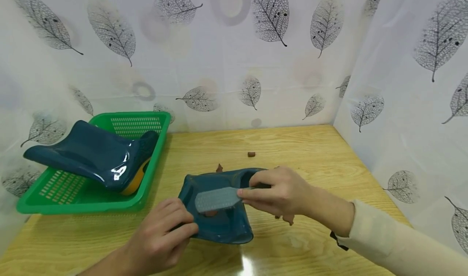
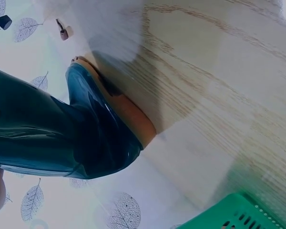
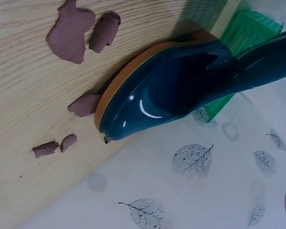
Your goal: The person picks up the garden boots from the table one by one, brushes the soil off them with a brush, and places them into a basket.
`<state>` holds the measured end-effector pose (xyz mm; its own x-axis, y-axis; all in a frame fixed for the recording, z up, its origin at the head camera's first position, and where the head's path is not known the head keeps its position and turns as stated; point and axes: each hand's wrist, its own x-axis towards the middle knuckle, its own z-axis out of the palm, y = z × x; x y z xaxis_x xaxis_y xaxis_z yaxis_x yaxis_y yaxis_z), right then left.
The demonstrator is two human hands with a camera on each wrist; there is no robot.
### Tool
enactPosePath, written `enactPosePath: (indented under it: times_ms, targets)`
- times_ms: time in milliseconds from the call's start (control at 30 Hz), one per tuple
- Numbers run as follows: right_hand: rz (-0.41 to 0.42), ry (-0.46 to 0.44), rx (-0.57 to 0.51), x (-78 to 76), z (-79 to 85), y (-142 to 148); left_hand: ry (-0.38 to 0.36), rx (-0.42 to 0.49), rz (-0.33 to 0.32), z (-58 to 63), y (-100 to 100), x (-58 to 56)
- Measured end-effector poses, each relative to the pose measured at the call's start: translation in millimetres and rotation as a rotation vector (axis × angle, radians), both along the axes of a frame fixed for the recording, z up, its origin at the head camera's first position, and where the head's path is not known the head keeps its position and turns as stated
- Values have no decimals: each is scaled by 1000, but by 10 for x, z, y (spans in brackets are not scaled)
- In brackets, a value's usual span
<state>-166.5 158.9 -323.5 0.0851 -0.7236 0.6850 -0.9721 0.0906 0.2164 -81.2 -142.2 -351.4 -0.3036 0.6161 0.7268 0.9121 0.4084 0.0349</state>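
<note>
A dark blue rubber boot with an orange sole stands on the wooden table, its wide shaft opening facing up toward the head camera. My left hand grips the rim of the shaft on its left side. In my right hand is a brush with a pale, translucent flat head; thumb and fingers pinch it where the head meets the handle. The brush head lies across the shaft opening in the head view. Beyond the toe in the right wrist view lies a brown, clay-like flake.
Left on the table, a green plastic basket holds a second blue boot lying on its side. More brown pieces are scattered about, among them a flat one and a small roll. A leaf-patterned white curtain hangs behind and at the sides.
</note>
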Motion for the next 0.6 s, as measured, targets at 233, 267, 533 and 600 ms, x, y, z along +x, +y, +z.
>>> enactPosePath:
  times_ms: [233, 267, 533, 600]
  targets:
    - [-32, 81, 45, -18, -13, 45, 1, -5, -1, -4, 0, 9]
    - [-26, 82, 31, -15, -15, 50, 3, -4, -2, -6, 0, 9]
    - [-25, 125, 53, -4, -20, 47, 24, 15, -6, -19, 13, 0]
    - [-67, 130, 60, -12, -21, 57, 31, 21, -7, -21, 19, 0]
